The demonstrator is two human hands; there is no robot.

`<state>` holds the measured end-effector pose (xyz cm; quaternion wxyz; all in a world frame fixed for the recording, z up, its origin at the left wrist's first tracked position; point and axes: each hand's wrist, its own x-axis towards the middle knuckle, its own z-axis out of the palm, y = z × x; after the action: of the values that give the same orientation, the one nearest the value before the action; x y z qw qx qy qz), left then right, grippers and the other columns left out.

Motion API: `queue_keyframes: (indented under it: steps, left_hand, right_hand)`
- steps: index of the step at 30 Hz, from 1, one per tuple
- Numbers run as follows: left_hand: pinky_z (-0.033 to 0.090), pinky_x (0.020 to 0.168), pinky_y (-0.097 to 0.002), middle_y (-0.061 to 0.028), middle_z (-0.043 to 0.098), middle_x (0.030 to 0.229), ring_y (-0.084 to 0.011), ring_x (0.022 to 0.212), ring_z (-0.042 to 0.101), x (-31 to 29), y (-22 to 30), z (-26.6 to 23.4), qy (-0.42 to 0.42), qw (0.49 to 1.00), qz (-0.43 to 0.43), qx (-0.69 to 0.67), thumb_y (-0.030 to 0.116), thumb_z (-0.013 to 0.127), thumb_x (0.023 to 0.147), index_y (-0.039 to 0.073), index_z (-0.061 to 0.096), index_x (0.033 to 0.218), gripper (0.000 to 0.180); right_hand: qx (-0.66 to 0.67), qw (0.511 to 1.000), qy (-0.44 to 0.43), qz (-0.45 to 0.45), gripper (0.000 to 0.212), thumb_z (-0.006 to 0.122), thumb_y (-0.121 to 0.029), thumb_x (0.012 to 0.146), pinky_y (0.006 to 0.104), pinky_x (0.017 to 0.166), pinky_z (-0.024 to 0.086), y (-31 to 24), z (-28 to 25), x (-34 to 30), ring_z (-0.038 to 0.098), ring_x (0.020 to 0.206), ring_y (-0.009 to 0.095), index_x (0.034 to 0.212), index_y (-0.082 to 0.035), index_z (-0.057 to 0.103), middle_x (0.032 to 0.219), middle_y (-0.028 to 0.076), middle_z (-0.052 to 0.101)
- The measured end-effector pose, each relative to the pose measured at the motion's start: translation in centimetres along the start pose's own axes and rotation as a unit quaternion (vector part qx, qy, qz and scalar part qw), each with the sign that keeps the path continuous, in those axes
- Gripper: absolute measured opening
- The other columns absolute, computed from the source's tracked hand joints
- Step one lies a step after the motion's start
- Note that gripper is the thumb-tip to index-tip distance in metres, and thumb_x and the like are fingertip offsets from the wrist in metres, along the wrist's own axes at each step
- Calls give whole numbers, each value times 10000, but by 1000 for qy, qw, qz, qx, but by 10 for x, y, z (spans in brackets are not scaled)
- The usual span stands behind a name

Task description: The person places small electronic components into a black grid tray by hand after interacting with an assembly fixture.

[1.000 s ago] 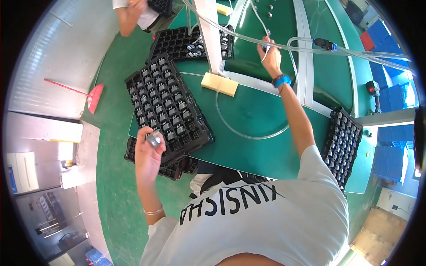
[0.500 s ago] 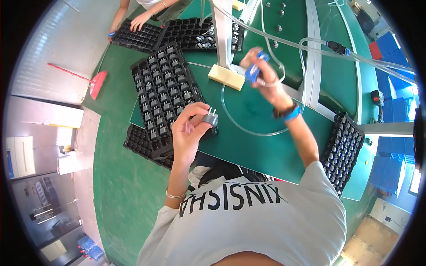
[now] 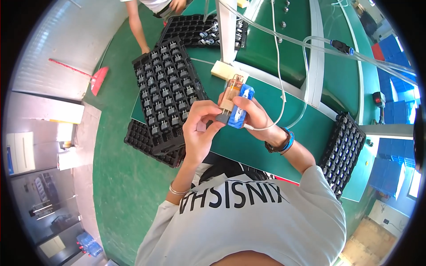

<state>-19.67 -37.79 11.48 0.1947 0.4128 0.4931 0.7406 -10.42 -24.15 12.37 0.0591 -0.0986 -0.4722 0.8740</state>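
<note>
The left hand (image 3: pixel 197 128) has its grip narrowed to a pinch, thumb and fingertips closed on a small dark plug (image 3: pixel 223 116) (its pins, if it has them, are out of sight). That plug sits at the near end of a clear amber tube (image 3: pixel 229 94), seemingly touching it, up in front of the chest and above the green counter (image 3: pixel 262 162). The tube's long axis runs away from the body and leans a little to the right, so from the left grip it lies ahead and to the right, with the plug in line at its foot.

The right hand (image 3: pixel 258 115) has its grip wrapped around a blue block (image 3: pixel 241 108) that lies along the tube's right side, the two nearly parallel; whether they are joined I cannot tell. A white cable (image 3: pixel 282 95) meets the block's near end. The left hand is the nearer one to the plug, and also to the black tray (image 3: pixel 167 145) of similar plugs beyond it on the left
</note>
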Motion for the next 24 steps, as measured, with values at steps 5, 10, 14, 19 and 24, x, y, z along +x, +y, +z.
queue_keyframes:
  steps: [5,10,14,19,24]
  left_hand:
    - [441,705,-229,-46,549,984,-123,836,560,36,0,-31,33,979,-77,186,-41,648,739,34,562,1025,308]
    - [452,740,-275,-68,596,936,-168,826,571,116,-44,-146,44,854,44,516,40,605,792,57,601,986,195]
    - [462,753,-336,-94,595,936,-258,849,582,147,-69,-202,-1,750,105,653,58,613,777,67,597,967,191]
    - [460,739,-373,-89,592,902,-282,869,580,168,-75,-203,-51,735,7,676,69,623,767,67,573,918,160]
    - [455,737,-389,-93,560,890,-289,864,558,174,-69,-198,-101,672,36,733,75,582,800,99,557,938,142]
  right_hand:
    - [-109,980,131,-106,344,540,-236,861,267,797,443,15,-52,37,567,914,145,1099,8,496,990,61,575]
    - [-464,842,186,-204,318,583,-199,817,313,727,470,45,-126,96,616,802,200,1018,27,485,849,116,609]
    - [-531,784,214,-238,339,617,-200,771,416,582,471,30,-91,92,581,639,404,1011,-10,471,715,226,569]
    - [-570,764,228,-198,379,638,-206,758,411,608,476,27,-93,93,594,679,396,1032,-17,456,745,212,582]
    - [-529,805,186,-193,585,730,-140,686,388,720,477,28,-102,92,600,840,366,1149,-50,384,920,162,593]
